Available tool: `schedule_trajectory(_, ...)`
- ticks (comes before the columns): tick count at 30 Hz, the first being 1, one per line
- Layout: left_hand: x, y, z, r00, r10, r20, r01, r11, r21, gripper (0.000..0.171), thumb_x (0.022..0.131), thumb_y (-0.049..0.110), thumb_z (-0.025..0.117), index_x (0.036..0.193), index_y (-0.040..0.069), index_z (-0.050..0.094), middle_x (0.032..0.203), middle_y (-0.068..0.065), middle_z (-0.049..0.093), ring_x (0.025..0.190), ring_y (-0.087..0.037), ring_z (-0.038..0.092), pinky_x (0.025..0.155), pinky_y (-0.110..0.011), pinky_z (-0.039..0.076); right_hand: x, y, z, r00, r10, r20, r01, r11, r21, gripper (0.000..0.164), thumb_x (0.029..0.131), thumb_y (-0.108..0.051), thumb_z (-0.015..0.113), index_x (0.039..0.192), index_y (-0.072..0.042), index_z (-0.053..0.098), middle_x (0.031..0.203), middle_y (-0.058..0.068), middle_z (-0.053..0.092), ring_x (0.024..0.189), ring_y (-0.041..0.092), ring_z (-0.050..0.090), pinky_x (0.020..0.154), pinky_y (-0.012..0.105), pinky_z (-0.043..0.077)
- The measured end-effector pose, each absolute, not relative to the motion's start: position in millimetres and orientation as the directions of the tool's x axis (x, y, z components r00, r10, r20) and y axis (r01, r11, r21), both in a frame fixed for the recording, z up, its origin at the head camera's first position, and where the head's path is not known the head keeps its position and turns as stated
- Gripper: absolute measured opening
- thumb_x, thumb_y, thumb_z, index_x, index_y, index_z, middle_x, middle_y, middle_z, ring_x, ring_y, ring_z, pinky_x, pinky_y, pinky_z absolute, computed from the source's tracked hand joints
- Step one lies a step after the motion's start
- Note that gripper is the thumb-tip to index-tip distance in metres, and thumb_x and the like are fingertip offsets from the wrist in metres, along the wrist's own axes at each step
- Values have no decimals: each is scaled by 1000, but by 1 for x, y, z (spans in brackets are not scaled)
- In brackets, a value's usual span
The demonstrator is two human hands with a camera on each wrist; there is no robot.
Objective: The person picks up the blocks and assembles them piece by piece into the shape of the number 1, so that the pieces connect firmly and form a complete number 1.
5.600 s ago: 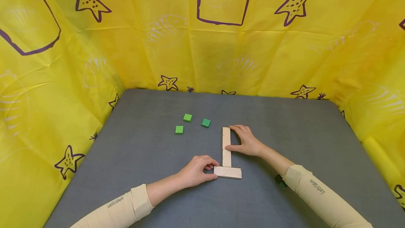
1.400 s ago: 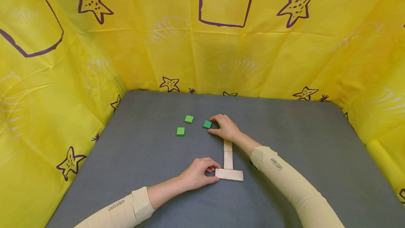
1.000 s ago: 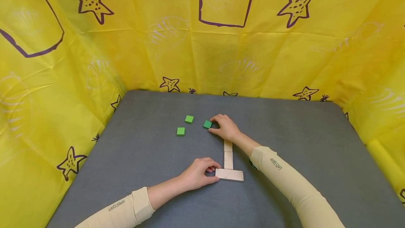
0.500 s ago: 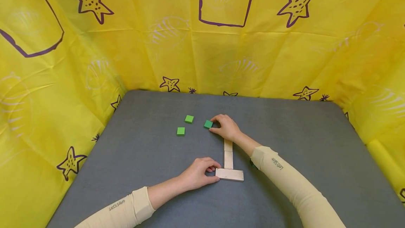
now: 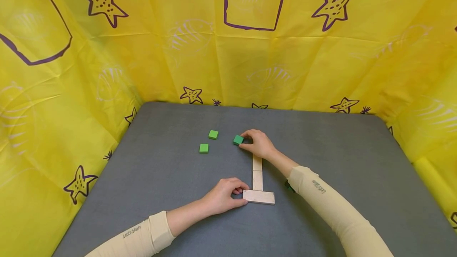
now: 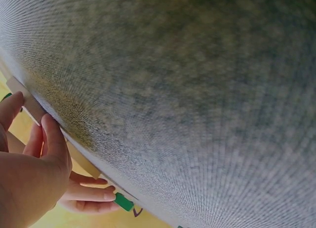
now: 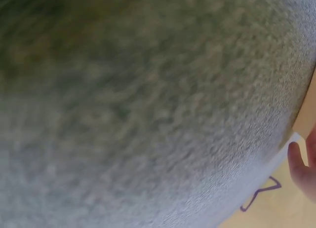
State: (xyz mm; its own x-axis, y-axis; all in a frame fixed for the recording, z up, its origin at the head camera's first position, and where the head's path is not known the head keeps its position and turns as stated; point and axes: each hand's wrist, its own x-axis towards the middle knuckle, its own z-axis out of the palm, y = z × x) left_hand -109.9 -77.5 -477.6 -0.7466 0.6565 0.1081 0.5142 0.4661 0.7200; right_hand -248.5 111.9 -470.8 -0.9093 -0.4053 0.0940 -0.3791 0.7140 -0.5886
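The dark green square block [image 5: 238, 140], pinched by the right hand [image 5: 260, 144], is left of the long pale wooden strip [image 5: 257, 180]; the left hand [image 5: 223, 195] grips the crosswise pale wooden plank [image 5: 260, 197] at the strip's near end. Lowering the right hand could skew the strip.

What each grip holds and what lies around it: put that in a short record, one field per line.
Left grip: pinches the left end of the crosswise plank
Right grip: holds the dark green block between thumb and fingers
Stem: two planks end to end beyond the crosswise plank, far part hidden
Loose pieces: two light green blocks left of the dark green block
Surface: grey tabletop
Backdrop: patterned yellow cloth
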Motion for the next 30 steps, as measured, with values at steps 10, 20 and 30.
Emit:
schedule_trajectory(10,-111,-77,-479,-744,657,121,524,461,716,24,82,11,79,103,5,70,96,-1,66,83,-6,60,76,-18,50,-246,125,-465,-914,-385,128,-381,703,-601,36,86,-25,76,115,-5,68,113,13,65,102,27,59,89,43,48)
schedule_trajectory(20,-111,-77,-478,-742,657,129,529,457,715,25,81,10,80,104,5,70,97,-2,66,83,-7,60,76,-18,50,-242,136,-466,-923,-360,136,-361,689,-628,35,86,-22,76,114,-4,68,110,13,65,101,29,59,88,44,48)
schedule_trajectory(30,-110,-77,-479,-746,652,136,530,458,713,25,81,11,80,104,5,70,96,-1,66,82,-7,59,75,-17,50,-240,147,-468,-930,-343,130,-343,688,-639,34,86,-22,75,114,-3,68,110,14,66,102,30,59,89,46,48)
